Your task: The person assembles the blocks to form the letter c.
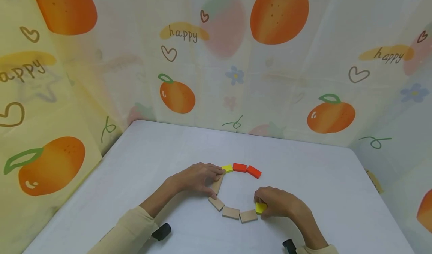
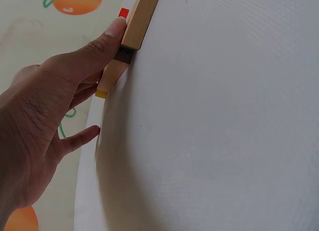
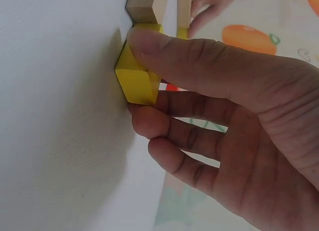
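Note:
Flat wooden and coloured blocks stand in a C-shaped curve on the white table. My right hand (image 1: 280, 201) pinches a yellow block (image 3: 137, 86) between thumb and fingers, at the right end of the lower row. This block sits against a plain wooden block (image 1: 248, 216). My left hand (image 1: 199, 177) spans the curve's left side, its thumb on a wooden block (image 1: 216, 203) and its fingertips by another yellow block (image 1: 227, 168). Between them a longer-looking wooden piece (image 1: 217, 184) is partly hidden by the hand. Two red blocks (image 1: 240, 167) follow at the top.
One more wooden block (image 1: 231, 212) lies in the lower row. The white tabletop (image 1: 303, 164) ends at a fruit-printed cloth (image 1: 216, 89) at the back and sides. A gap separates the upper red end from the right hand.

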### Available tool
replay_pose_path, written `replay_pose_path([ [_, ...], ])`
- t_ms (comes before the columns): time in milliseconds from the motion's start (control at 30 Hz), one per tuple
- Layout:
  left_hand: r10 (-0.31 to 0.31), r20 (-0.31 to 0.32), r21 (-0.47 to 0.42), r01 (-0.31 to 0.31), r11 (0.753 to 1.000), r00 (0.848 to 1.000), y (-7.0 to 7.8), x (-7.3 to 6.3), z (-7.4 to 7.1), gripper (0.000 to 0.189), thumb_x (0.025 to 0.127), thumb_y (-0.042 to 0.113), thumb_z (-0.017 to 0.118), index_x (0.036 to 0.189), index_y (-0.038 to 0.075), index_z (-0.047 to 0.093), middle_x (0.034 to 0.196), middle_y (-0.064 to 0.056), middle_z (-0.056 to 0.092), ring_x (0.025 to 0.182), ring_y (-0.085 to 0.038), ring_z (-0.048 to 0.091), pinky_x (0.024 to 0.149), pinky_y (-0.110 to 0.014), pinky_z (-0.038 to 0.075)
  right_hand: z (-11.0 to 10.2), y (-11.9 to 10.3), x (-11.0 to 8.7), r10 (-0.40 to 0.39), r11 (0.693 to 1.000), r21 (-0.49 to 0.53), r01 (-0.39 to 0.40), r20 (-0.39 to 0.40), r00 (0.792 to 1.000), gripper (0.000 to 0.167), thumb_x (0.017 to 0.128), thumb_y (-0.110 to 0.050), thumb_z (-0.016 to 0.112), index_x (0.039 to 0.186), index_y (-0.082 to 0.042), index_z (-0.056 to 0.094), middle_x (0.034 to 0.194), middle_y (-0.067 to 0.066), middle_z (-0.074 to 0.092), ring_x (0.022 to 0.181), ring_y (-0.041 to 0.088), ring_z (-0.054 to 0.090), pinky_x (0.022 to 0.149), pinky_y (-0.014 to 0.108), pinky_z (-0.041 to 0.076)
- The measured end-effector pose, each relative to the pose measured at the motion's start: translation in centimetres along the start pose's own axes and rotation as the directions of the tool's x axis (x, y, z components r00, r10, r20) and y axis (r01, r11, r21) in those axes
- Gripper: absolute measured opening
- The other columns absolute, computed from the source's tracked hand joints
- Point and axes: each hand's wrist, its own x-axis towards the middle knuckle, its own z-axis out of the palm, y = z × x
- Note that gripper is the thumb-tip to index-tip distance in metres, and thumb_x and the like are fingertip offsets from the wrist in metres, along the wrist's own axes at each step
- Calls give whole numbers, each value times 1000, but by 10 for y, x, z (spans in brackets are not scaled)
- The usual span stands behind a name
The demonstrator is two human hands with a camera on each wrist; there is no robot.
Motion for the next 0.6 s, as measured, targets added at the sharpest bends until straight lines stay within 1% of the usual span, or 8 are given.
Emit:
replay_pose_path([
  [133, 8, -4, 20, -8, 1000, 1000, -1, 1, 0, 64, 83, 55, 84, 128, 12, 75, 151, 3, 63, 144, -16, 57, 117, -43, 50, -2, 0, -1, 10, 999, 31, -10, 6, 1000, 32, 80, -9, 90, 106, -12, 72, 89, -4, 63, 85, 16, 55, 85, 38, 57],
  [333, 9, 4, 71, -10, 997, 1000, 0, 1, 0, 65, 83, 59, 82, 128, 13, 76, 151, 4, 63, 143, -15, 57, 115, -44, 51, -9, 1, -8, 19, 998, 62, -18, -5, 1000, 43, 80, -10, 90, 118, -15, 71, 92, -2, 64, 88, 17, 56, 83, 40, 59],
  [433, 11, -2, 87, -11, 996, 1000, 0, 0, 0, 64, 82, 60, 83, 126, 14, 77, 150, 4, 64, 142, -14, 58, 114, -43, 51, -13, 2, -11, 6, 998, 57, -5, -25, 1000, 45, 80, -10, 90, 120, -15, 70, 95, 0, 66, 90, 17, 58, 84, 42, 60],
  [600, 25, -17, 93, -23, 995, 1000, 0, 1, 0, 63, 81, 61, 83, 123, 14, 78, 147, 4, 66, 139, -13, 60, 113, -42, 52, -19, 3, -14, 12, 998, 66, -9, -41, 999, 43, 82, -10, 88, 121, -16, 70, 99, 3, 69, 90, 18, 60, 85, 44, 62],
])
